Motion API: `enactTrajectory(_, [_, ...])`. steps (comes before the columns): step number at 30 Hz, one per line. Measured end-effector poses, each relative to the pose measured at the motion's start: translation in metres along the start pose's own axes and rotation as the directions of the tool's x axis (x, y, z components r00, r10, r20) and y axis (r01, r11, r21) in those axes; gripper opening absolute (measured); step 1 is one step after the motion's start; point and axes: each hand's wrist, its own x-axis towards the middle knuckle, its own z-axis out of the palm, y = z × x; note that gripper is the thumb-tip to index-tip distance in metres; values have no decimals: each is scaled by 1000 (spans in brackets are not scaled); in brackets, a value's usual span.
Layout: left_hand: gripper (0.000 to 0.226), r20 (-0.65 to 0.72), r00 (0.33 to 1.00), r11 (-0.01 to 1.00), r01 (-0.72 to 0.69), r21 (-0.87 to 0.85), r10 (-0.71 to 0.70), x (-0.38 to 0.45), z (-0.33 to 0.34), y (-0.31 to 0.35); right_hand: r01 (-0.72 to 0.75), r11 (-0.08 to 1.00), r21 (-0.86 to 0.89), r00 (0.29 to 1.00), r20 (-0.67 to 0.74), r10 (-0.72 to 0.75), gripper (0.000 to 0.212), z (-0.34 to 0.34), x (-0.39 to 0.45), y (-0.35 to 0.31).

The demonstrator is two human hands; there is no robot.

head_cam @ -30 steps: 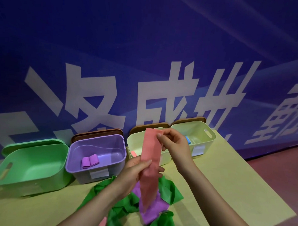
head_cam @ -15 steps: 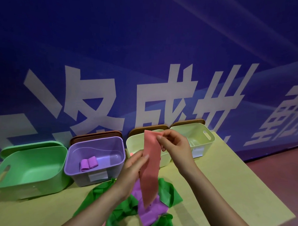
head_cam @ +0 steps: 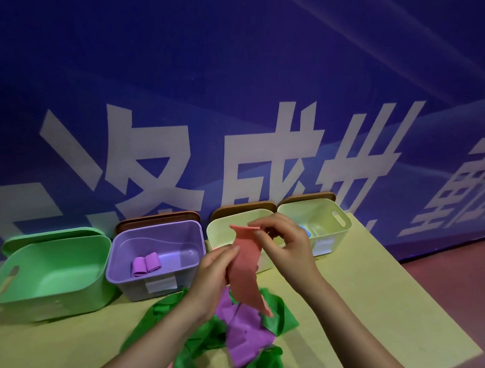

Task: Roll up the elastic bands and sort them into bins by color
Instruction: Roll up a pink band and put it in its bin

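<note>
— Pinching what, the fingers [head_cam: 257, 234] of the right hand [head_cam: 284, 245]?

— The top edge of a flat pink elastic band [head_cam: 246, 270], held up above the desk [head_cam: 369, 314]. The left hand [head_cam: 215, 277] grips the same band lower down at its left side, thumb against the face of the strip. The band hangs down between the hands, its free end dangling over the pile.

— And the pile?

— Loose green elastic bands [head_cam: 201, 335] and a purple elastic band [head_cam: 245, 339] lie tangled on the yellow desk beneath the hands.

— The bins?

— Four plastic ones stand in a row by the blue wall [head_cam: 240, 72]: a green bin [head_cam: 51, 270], a purple bin [head_cam: 136, 287] with two rolled purple bands [head_cam: 146, 264] inside, then two pale yellow-green bins [head_cam: 342, 230]; the far right one shows something blue, partly hidden.
</note>
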Motion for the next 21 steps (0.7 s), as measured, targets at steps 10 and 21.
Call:
enactTrajectory(10, [30, 38, 998, 995, -46, -85, 49, -4, -2, 6, 105, 992, -69, 969, 232, -86, 14, -3, -6, 8])
enactTrajectory(21, [39, 33, 998, 998, -60, 12, 59, -2, -8, 0, 108, 990, -87, 936, 344, -72, 15, -6, -6, 14])
